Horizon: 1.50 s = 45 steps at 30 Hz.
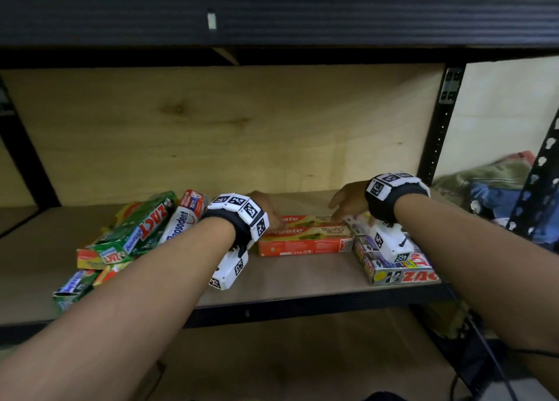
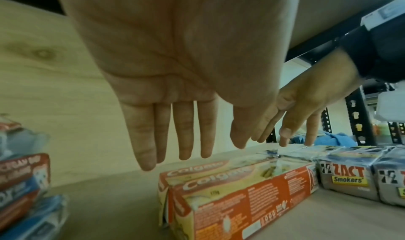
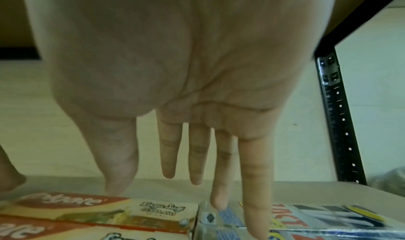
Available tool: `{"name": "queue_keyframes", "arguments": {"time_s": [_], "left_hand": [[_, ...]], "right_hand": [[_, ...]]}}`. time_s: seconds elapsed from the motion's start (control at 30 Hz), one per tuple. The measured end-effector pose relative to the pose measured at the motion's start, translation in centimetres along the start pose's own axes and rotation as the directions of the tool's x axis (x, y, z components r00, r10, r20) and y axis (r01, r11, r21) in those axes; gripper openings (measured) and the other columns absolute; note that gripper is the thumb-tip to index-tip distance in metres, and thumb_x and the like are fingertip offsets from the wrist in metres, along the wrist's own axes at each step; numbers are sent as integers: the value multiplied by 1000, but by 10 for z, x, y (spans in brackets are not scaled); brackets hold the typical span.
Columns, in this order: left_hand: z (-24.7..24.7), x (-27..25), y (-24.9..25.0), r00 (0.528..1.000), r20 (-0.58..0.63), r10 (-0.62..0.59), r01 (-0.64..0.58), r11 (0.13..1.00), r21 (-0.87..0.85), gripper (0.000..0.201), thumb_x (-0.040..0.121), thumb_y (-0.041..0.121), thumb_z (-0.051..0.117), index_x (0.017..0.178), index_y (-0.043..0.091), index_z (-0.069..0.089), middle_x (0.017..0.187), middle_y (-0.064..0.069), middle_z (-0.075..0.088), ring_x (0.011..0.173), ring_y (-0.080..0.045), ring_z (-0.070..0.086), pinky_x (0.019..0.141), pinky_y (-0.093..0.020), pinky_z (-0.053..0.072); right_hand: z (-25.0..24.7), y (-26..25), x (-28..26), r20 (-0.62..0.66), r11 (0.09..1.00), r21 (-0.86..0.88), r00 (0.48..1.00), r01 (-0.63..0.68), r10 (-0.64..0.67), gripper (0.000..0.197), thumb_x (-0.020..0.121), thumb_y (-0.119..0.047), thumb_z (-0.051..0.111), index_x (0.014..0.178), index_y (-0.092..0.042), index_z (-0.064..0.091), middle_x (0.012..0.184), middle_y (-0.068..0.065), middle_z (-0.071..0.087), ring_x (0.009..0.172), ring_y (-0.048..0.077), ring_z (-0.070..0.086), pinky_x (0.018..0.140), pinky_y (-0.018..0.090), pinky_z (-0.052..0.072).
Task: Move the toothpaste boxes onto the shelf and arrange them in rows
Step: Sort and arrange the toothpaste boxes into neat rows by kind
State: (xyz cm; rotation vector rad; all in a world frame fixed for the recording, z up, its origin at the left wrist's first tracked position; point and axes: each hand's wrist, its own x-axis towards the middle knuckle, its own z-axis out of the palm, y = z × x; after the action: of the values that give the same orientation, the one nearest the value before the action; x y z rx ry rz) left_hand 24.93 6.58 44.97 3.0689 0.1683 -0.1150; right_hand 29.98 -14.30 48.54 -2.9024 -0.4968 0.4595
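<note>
Two red Colgate boxes (image 1: 304, 237) lie flat, side by side and touching, in the middle of the wooden shelf (image 1: 302, 276), their long sides running left to right as I look down from the head camera. Just to their right sit the grey Zact Smokers boxes (image 1: 393, 267), end-on to me and touching the Colgate pair. My left hand (image 1: 266, 207) hangs over the left end of the Colgate boxes with its fingers (image 2: 184, 131) straight and loose, holding nothing; in the left wrist view the tips sit above the far box without clearly touching it. My right hand (image 1: 348, 201) is likewise spread and relaxed over the seam between the Colgate pair and the grey boxes; in the right wrist view its outer fingers (image 3: 254, 183) reach down to the top of the grey boxes, though I cannot tell whether they press on it. Off to my left, a loose heap of green Zact boxes (image 1: 136, 231) and a white Pepsodent box (image 1: 184, 216) lies at mixed angles on the same shelf board.
</note>
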Motion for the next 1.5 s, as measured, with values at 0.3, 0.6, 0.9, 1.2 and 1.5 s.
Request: {"name": "queue_keyframes", "arguments": {"time_s": [0.3,0.6,0.9,1.2,1.5], "left_hand": [[-55,-56,-50,978,-206,44,-63,994,-85,30,82,47,57,95,28,77,103,10,73,98,-17,66,91,-32,53],[-72,-111,-143,972,-229,-51,25,993,-113,30,88,47,59,94,22,75,95,5,73,89,-17,66,79,-29,53],[-50,-152,-214,964,-224,-141,102,979,-178,27,88,52,60,103,33,73,109,14,69,93,-10,62,82,-25,50],[-21,-172,-267,959,-137,-250,226,960,-168,40,88,58,57,122,39,64,130,9,62,112,-16,57,86,-25,44],[6,-182,-286,965,-61,-256,213,896,-390,63,82,46,73,139,38,49,122,7,65,106,-14,64,93,-36,54]], "right_hand": [[4,-45,-24,-55,973,221,997,60,-49,17,90,-18,64,103,-23,74,105,3,67,85,25,72,76,47,62],[14,-142,-43,-52,938,297,984,179,-171,20,90,-20,62,106,-12,71,107,9,69,89,30,72,76,50,61],[35,-223,-52,-71,877,392,960,277,-271,30,92,-36,64,112,-13,66,106,9,67,87,32,70,65,47,62],[40,-303,-61,-133,914,15,907,405,-399,45,92,-43,61,115,-6,70,111,16,70,87,29,66,73,36,54],[64,-344,-64,90,937,116,936,328,-339,50,104,-26,48,145,0,38,147,17,43,123,24,50,101,30,42]]}}
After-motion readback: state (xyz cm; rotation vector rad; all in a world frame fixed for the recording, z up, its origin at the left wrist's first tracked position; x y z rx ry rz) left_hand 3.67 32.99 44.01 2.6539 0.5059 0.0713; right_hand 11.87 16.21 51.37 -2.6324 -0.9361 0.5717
